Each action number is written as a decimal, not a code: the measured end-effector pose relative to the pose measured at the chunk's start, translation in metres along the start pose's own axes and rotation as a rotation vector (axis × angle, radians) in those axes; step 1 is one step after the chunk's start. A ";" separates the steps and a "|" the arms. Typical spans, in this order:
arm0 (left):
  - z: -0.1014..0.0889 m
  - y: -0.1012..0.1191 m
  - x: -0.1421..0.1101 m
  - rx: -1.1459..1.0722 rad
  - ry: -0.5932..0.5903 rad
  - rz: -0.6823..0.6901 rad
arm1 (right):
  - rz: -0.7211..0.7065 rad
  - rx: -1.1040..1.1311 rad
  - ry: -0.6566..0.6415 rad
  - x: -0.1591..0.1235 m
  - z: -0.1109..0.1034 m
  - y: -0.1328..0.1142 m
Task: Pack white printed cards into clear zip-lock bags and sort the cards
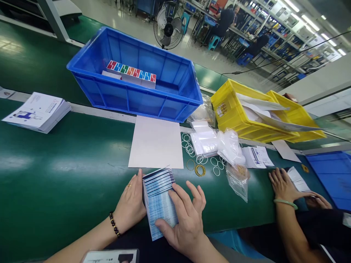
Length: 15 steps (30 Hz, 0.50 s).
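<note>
A thick stack of blue-and-white leaflets [161,204] stands on edge at the table's front, its many thin edges facing up. Against the stack's left side presses my left hand [132,201], fingers straight and close together, the thumb hidden. My right hand [188,217] lies over the right side of the same stack, with the thumb on its top edges and the index finger at its far right part; the other fingers are spread. Just beyond the stack lies a blank white sheet [156,142].
A blue bin [137,98] holds colourful small boxes [131,73]. Printed booklets [38,109] lie left. White rings [189,148], yellow rubber bands [200,170] and plastic bags [204,138] sit right, before yellow bins [233,113]. A co-worker's hands [285,186] handle white paper at far right.
</note>
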State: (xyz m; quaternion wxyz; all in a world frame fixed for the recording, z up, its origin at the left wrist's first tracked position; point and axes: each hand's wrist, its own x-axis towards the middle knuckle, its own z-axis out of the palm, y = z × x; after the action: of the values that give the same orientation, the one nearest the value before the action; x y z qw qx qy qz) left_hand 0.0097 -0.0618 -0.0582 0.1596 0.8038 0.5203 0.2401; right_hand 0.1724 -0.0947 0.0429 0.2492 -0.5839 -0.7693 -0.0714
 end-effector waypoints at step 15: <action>0.002 -0.001 -0.002 0.014 -0.009 -0.009 | 0.011 -0.004 -0.023 0.000 -0.003 0.000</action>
State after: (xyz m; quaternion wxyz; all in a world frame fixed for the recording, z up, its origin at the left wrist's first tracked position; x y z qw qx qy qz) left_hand 0.0099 -0.0629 -0.0609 0.1575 0.8036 0.5250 0.2320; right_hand 0.1731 -0.0961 0.0452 0.2393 -0.5896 -0.7687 -0.0647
